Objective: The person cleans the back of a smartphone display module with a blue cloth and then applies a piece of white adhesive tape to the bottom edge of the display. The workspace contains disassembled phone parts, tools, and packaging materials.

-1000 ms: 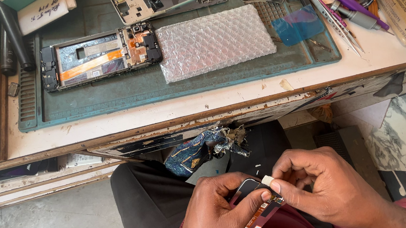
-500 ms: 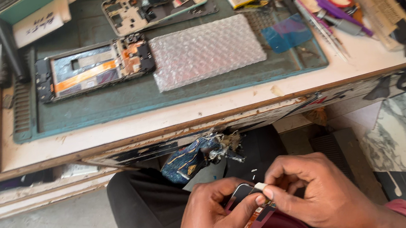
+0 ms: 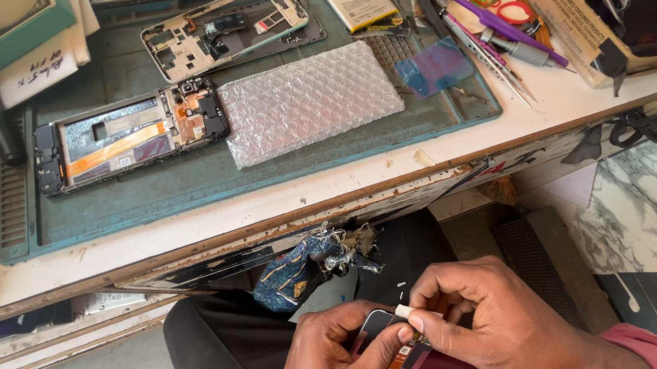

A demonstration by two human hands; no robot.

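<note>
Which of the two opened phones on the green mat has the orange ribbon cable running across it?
The opened phone at the mat's left, beside the bubble wrap. The phone frame behind it looks pale and mostly empty, with no orange strip.

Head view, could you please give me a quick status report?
Left hand grips dark phone screen panel over lap. Right hand pinches small white tab at its edge. Nothing in the way.

opened phone (image 3: pixel 127 136) on mat (image 3: pixel 184 186), bubble wrap (image 3: pixel 308 100) right of it
</note>
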